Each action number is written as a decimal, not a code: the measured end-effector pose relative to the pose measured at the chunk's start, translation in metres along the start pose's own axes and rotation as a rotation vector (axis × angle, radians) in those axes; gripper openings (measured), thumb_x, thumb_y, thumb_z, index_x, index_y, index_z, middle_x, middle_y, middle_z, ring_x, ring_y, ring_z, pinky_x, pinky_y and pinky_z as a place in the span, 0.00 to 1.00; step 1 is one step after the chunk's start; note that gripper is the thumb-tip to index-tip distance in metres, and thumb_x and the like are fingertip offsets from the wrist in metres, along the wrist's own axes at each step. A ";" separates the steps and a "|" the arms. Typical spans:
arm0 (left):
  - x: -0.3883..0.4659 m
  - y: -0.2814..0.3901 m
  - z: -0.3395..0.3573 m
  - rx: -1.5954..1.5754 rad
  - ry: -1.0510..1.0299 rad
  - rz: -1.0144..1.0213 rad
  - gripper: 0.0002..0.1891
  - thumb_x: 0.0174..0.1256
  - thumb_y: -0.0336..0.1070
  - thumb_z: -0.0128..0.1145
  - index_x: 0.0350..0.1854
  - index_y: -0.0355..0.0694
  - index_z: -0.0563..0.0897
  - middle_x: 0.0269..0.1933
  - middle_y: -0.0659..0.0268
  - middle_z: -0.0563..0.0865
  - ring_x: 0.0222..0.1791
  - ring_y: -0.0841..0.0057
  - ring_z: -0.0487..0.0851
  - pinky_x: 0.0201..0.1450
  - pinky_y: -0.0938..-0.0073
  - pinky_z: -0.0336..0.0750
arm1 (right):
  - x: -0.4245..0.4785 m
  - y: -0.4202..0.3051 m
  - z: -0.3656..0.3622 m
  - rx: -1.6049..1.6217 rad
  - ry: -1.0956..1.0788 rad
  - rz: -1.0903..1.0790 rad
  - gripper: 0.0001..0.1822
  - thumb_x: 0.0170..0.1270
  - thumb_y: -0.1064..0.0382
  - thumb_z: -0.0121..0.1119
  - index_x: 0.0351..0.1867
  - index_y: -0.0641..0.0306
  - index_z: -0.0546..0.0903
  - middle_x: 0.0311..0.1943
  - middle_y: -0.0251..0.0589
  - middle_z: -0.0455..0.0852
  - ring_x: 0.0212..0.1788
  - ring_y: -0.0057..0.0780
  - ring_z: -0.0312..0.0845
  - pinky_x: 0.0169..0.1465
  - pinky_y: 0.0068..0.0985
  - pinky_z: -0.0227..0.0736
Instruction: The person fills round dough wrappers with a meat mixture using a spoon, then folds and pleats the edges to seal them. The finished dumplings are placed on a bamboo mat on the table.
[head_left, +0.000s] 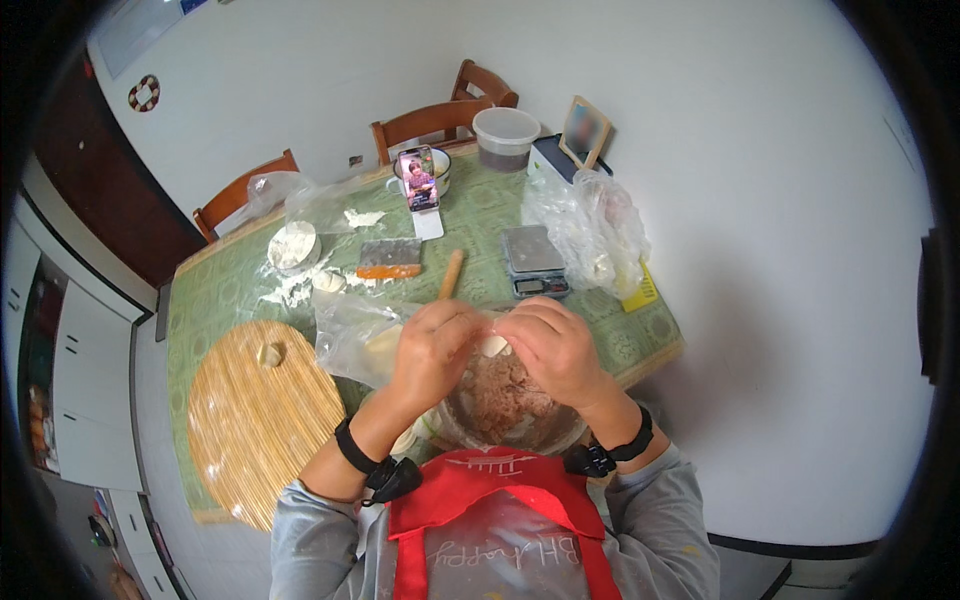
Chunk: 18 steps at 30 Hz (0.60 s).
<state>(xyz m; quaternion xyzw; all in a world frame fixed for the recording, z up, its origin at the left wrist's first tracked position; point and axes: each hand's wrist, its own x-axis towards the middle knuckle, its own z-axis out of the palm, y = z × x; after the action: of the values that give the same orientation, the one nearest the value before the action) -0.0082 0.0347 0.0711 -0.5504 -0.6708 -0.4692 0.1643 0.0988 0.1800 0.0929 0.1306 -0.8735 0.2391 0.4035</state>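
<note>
My left hand (442, 349) and my right hand (553, 349) meet in front of me, fingertips pinching the edge of a small white dough wrapper (493, 346). Most of the wrapper is hidden by the fingers, so I cannot tell whether it holds filling. Below the hands stands a large bowl (571, 436) with pink minced filling (499, 394) inside. Beside my left hand, a clear plastic bag (341, 337) lies over pale dough (384, 341). The wooden rolling pin (451, 275) lies just beyond my left hand.
A round slatted mat (255, 427) on the left carries one dumpling (268, 355). Further back are a flour container (294, 246), a dough scraper (389, 259), a kitchen scale (534, 251) and a propped phone (418, 178). Crumpled plastic bags (592, 232) lie near the right wall.
</note>
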 end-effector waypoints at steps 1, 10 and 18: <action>-0.001 -0.001 0.000 -0.005 -0.002 0.000 0.10 0.43 0.22 0.64 0.31 0.37 0.81 0.32 0.60 0.83 0.33 0.61 0.81 0.36 0.66 0.75 | 0.000 0.001 0.000 0.004 0.003 0.003 0.11 0.46 0.76 0.65 0.33 0.65 0.81 0.30 0.42 0.82 0.34 0.41 0.79 0.36 0.32 0.75; -0.005 0.003 0.005 -0.889 0.007 -0.592 0.23 0.56 0.23 0.63 0.56 0.36 0.77 0.50 0.63 0.83 0.48 0.73 0.81 0.51 0.75 0.76 | 0.001 0.001 -0.003 0.005 0.068 0.015 0.11 0.42 0.76 0.68 0.30 0.65 0.82 0.30 0.40 0.84 0.34 0.38 0.80 0.36 0.30 0.75; -0.010 -0.006 0.002 -0.931 -0.187 -0.627 0.24 0.57 0.23 0.63 0.58 0.33 0.74 0.58 0.62 0.78 0.53 0.77 0.78 0.55 0.74 0.76 | 0.006 0.003 -0.005 0.044 0.004 0.035 0.09 0.44 0.74 0.67 0.30 0.66 0.81 0.32 0.40 0.80 0.34 0.38 0.76 0.36 0.31 0.73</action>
<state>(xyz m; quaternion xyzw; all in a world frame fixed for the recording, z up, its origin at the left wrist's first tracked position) -0.0093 0.0306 0.0599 -0.3784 -0.5362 -0.6910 -0.3030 0.0970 0.1848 0.0996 0.1236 -0.8693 0.2654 0.3982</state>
